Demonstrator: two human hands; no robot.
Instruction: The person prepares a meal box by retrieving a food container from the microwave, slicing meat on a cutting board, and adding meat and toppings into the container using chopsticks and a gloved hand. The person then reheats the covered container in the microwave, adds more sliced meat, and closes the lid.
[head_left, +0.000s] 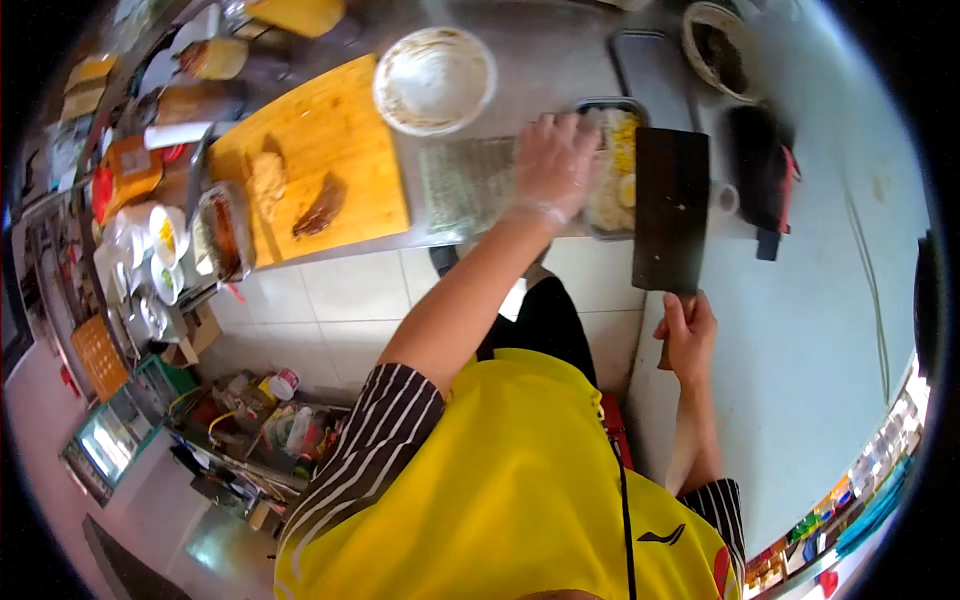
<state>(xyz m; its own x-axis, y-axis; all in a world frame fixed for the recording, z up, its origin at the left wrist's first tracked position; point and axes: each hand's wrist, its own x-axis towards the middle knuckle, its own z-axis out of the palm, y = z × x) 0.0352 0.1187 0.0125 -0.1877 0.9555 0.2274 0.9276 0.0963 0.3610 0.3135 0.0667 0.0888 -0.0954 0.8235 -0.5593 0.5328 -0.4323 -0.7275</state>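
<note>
My right hand grips the wooden handle of a wide dark cleaver, its blade pointing away from me. My left hand, in a clear plastic glove, reaches over the left edge of a black takeaway tray with rice, yellow food like corn and a piece of egg. What its fingers touch cannot be told. The blade stands beside the tray and overlaps its right side in view. Left of my gloved hand lies a ribbed translucent sheet. A wooden cutting board bears a brown piece of meat and pale chopped food.
A large white bowl with stained walls stands behind the board. An empty dark tray and a bowl with dark food are farther back. A black and red object lies right. Small bowls and a sauce container crowd the left.
</note>
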